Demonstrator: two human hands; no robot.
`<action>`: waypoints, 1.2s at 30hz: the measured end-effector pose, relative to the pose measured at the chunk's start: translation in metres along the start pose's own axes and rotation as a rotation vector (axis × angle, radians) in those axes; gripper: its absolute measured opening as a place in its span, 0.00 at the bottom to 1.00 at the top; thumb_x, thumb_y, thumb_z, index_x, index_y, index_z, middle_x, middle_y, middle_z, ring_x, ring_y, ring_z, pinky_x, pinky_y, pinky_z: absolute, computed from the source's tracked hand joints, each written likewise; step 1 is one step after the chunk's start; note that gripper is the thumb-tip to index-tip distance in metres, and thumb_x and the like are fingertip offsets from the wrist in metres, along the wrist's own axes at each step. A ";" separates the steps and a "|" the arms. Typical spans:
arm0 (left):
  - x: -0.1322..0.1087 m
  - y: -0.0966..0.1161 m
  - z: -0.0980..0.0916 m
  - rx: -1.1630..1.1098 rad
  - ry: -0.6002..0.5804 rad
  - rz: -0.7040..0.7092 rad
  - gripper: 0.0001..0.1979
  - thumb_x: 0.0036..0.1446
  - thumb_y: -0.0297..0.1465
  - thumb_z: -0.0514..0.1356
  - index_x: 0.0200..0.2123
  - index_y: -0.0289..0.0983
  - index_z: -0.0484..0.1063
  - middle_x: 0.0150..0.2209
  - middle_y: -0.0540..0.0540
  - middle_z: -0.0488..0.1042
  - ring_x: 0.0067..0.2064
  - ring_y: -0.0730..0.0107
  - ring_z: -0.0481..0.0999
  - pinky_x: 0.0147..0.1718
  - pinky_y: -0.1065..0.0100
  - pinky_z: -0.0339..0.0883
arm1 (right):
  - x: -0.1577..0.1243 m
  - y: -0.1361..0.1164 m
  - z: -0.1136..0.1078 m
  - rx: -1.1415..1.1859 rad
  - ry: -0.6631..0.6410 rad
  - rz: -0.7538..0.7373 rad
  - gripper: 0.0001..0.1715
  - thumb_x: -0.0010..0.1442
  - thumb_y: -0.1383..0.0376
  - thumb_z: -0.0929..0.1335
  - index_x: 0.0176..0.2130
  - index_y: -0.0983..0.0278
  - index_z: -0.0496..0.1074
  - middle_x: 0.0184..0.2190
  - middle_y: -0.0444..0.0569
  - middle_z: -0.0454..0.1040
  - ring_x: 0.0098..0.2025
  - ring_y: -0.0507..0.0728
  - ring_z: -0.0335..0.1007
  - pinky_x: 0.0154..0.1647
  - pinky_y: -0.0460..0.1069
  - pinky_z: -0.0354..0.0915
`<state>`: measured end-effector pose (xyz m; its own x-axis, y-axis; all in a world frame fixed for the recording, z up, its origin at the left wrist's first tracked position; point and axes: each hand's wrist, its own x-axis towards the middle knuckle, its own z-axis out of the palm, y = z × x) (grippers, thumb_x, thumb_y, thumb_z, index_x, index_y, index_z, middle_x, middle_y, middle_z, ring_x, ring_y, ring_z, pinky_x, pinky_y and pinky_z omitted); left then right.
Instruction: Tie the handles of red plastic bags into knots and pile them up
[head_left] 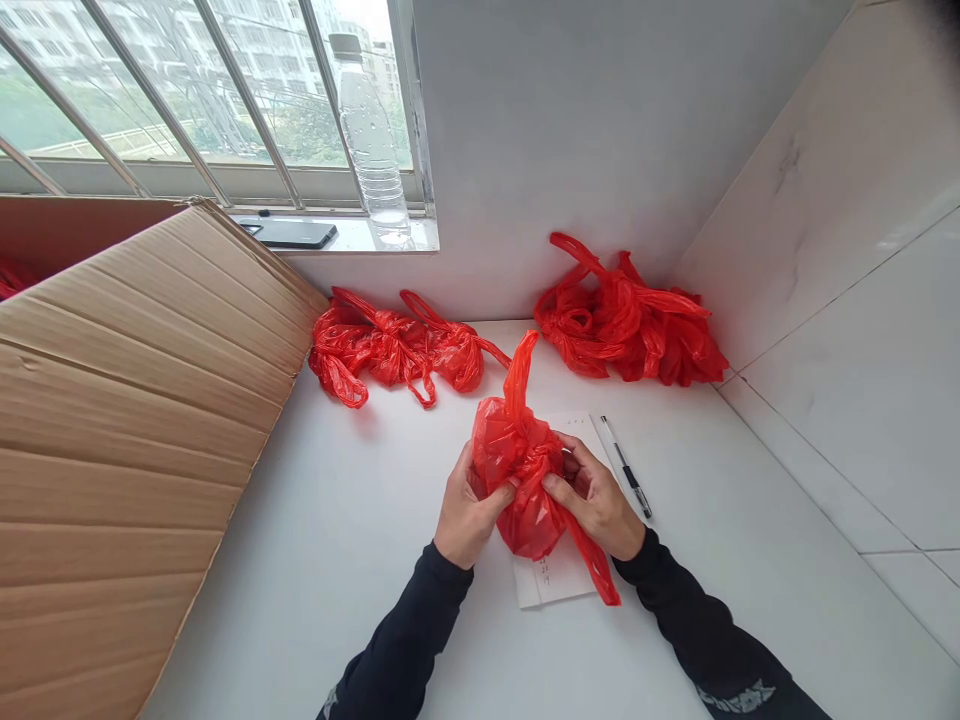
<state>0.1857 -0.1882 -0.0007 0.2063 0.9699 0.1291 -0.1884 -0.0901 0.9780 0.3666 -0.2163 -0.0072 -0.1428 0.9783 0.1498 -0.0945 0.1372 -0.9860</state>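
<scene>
Both hands grip a bunched red plastic bag (517, 470) over a sheet of paper (551, 580) on the white bench (360, 560). The left hand (466, 515) and right hand (596, 500) fingers pinch its crumpled film, apparently at a knot. A pen (626, 467) lies just right of the paper; two bag heaps (397, 345) sit beyond it.

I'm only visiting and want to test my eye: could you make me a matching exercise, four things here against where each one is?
Things:
1. water bottle
2. pen
3. cardboard box
4. red bag

Places:
A. gripped by the left hand and the right hand
B. upright on the windowsill
C. lying on the table, right of the paper
D. filling the left side

Pairs: 1-B, 2-C, 3-D, 4-A
</scene>
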 end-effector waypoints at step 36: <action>0.004 -0.007 -0.003 -0.116 0.065 -0.016 0.24 0.52 0.33 0.69 0.52 0.37 0.71 0.48 0.41 0.77 0.52 0.52 0.76 0.53 0.55 0.69 | 0.000 0.011 -0.002 0.047 -0.047 0.003 0.33 0.64 0.60 0.71 0.64 0.55 0.58 0.40 0.47 0.74 0.42 0.57 0.72 0.53 0.56 0.69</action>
<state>0.1850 -0.1831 -0.0080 0.1482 0.9840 0.0988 -0.2961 -0.0512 0.9538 0.3675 -0.2149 -0.0184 -0.1889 0.9702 0.1515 -0.1396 0.1262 -0.9821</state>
